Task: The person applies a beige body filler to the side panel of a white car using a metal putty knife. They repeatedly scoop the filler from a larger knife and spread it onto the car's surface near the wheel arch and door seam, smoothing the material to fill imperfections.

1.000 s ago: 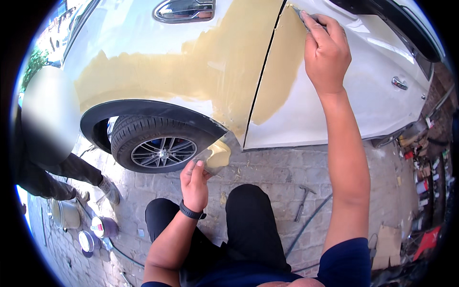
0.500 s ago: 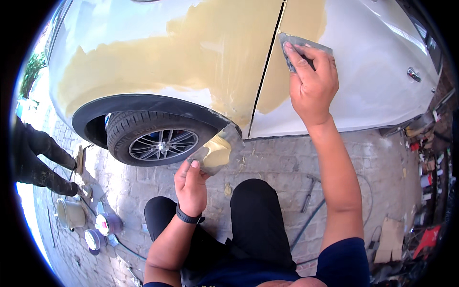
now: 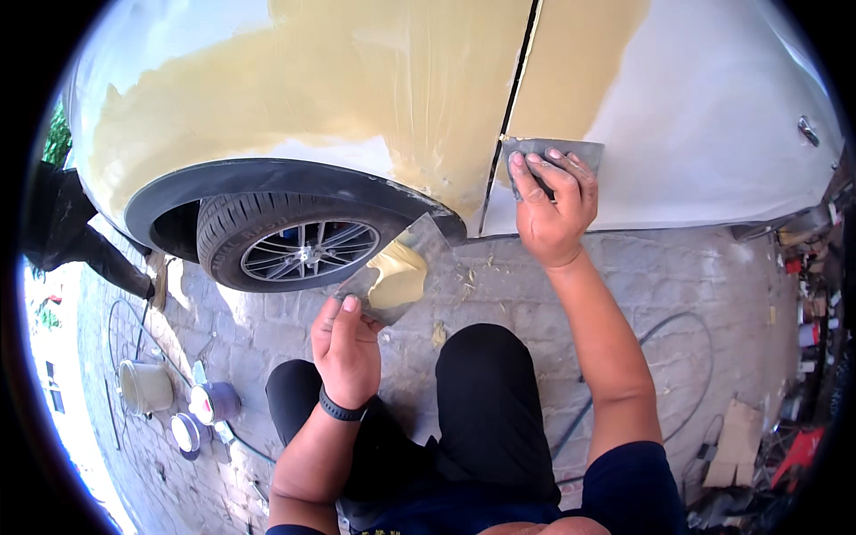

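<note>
My right hand [image 3: 557, 201] is closed on a dark grey flat spreader [image 3: 581, 153], which lies against the car door beside the dark door gap. Above the spreader, a band of beige body filler [image 3: 575, 71] covers part of the white door. With my left hand [image 3: 348, 352] I grip the corner of a thin clear-grey sheet [image 3: 434, 242] that bears a mound of yellowish filler [image 3: 398, 275]. This sheet is low, in front of the tyre's right side and the wheel arch end. More filler [image 3: 374, 98] coats the panel over the wheel.
The wheel [image 3: 308, 250] sits under a black arch trim [image 3: 294, 171]. A bucket [image 3: 145, 386] and tins [image 3: 214, 403] stand on the paving at left, near another person's leg [image 3: 111, 259]. A hose [image 3: 704, 357] and cardboard [image 3: 736, 441] lie at right.
My right hand has brought the spreader down along the door gap, and filler now shows above it. My left hand with the sheet has shifted slightly left. The view has moved a little.
</note>
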`<state>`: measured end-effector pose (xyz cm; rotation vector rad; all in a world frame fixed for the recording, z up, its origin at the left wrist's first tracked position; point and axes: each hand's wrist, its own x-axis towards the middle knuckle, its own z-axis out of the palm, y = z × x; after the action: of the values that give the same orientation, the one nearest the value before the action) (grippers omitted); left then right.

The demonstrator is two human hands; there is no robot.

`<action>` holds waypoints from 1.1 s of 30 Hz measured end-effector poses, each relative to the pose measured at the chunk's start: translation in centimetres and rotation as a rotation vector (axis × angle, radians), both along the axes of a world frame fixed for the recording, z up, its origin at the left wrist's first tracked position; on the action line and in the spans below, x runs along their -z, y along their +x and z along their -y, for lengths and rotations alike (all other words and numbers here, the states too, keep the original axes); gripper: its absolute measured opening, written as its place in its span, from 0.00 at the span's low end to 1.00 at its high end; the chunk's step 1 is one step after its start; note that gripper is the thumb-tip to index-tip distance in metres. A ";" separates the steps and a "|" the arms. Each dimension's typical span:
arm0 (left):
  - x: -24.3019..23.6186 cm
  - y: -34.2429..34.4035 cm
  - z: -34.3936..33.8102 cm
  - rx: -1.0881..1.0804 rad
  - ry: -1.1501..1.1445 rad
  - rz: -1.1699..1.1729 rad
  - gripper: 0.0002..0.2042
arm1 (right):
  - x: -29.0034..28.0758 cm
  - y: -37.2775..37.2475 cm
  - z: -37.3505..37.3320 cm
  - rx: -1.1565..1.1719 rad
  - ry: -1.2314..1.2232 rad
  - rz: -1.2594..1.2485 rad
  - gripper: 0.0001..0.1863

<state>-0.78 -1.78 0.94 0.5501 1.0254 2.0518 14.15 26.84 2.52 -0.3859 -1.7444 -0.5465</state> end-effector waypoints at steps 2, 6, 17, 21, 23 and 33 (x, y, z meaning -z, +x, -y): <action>-0.3 0.0 0.0 -0.001 -0.002 0.013 0.15 | 1.7 0.1 0.1 -0.007 -0.026 0.007 0.11; -1.1 0.8 -0.4 -0.077 -0.064 0.031 0.12 | 5.3 0.4 0.2 -0.024 -0.068 0.029 0.11; -0.9 1.6 -1.0 -0.090 -0.151 0.001 0.10 | 13.6 2.3 0.3 -0.034 -0.200 0.152 0.13; 0.0 1.6 -1.3 -0.057 -0.133 -0.022 0.12 | 13.1 5.4 2.4 -0.135 -0.428 0.239 0.15; -0.3 1.7 -1.6 -0.033 -0.135 -0.032 0.13 | 11.1 7.3 4.1 -0.217 -0.614 0.205 0.18; -2.8 3.5 -1.2 0.237 -0.097 -0.333 0.14 | -5.5 9.8 11.4 -1.565 -1.617 -0.124 0.16</action>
<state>2.71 -0.61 3.77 0.9379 1.1808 1.7278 23.97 15.42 8.05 0.0069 -1.4350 2.0023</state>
